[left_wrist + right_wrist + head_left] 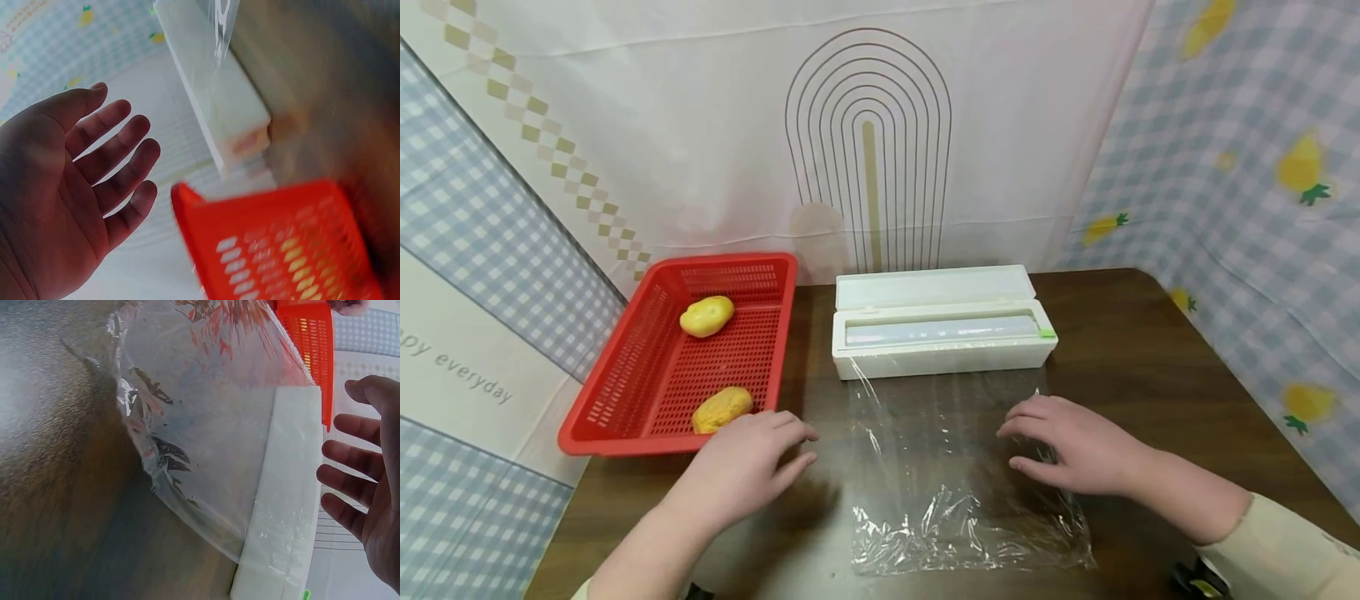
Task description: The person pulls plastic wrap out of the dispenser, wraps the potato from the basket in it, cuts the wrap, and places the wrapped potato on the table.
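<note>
A sheet of clear plastic wrap (925,467) runs from a white wrap dispenser box (943,358) toward the front of the table, its near end crinkled. The box lid (936,289) is raised at the back. My right hand (1067,446) hovers above the wrap's right edge, fingers relaxed, holding nothing. My left hand (748,467) is beside the near right corner of a red basket (580,417), with loosely bent, parted fingers and nothing in them; the left wrist view shows its bare palm (56,187). Two yellow potato-like items (707,317) lie in the basket, one partly hidden behind its rim and my hand.
A dark wooden table (1112,350) carries everything. Printed curtains (715,150) hang behind it and along both sides. A small green piece (1047,333) sits at the box's right end. The basket stands left of the box, with a narrow strip of table between them.
</note>
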`<state>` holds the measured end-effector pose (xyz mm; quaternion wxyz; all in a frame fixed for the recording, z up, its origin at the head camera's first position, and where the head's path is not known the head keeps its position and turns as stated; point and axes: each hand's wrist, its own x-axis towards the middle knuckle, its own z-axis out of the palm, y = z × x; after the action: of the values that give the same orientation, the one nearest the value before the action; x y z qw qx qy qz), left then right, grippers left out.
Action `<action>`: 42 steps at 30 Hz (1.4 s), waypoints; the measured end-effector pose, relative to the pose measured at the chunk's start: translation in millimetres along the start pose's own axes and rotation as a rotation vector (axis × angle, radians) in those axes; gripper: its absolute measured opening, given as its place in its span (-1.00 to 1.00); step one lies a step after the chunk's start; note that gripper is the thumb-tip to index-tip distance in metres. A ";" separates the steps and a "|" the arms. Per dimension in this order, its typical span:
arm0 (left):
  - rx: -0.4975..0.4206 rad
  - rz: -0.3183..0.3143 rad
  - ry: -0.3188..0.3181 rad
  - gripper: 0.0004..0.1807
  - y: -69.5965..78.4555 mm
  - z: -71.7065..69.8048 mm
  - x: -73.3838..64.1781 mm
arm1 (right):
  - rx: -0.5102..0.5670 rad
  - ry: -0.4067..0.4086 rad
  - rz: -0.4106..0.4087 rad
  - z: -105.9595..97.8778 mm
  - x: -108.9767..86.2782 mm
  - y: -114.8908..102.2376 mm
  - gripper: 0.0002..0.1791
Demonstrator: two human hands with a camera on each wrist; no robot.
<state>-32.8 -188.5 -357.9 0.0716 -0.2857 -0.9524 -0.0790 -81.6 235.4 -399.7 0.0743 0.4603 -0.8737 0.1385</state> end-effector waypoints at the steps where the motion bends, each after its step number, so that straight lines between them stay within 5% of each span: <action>1: 0.002 -0.011 0.005 -0.78 -2.8 -3.5 -0.2 | 0.002 0.004 -0.005 0.1 1.0 -0.2 -0.70; 10: -0.013 -0.116 0.014 -0.83 -36.4 -26.7 -2.5 | 0.000 0.027 -0.053 2.9 10.2 -1.3 -0.70; 17: -0.033 -0.270 -0.088 -0.79 -72.2 -32.0 0.7 | 0.007 0.004 -0.036 6.2 17.1 -0.2 -0.71; 25: -0.016 -0.341 -0.195 -0.61 -101.0 -28.5 6.2 | -0.005 -0.009 -0.012 8.3 21.5 1.3 -0.73; 37: -0.064 -0.418 -0.422 -0.41 -117.2 -13.8 12.0 | -0.015 -0.043 0.137 8.1 18.0 10.9 -0.74; 42: -0.088 -0.420 -0.463 -0.45 -118.3 -8.6 14.6 | -0.025 -0.053 0.253 5.3 15.8 23.2 -0.74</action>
<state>-109.8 -279.9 -359.8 -0.1772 -0.0961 -0.9772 -0.0660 -109.6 233.9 -404.7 0.0387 0.3490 -0.9282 0.1235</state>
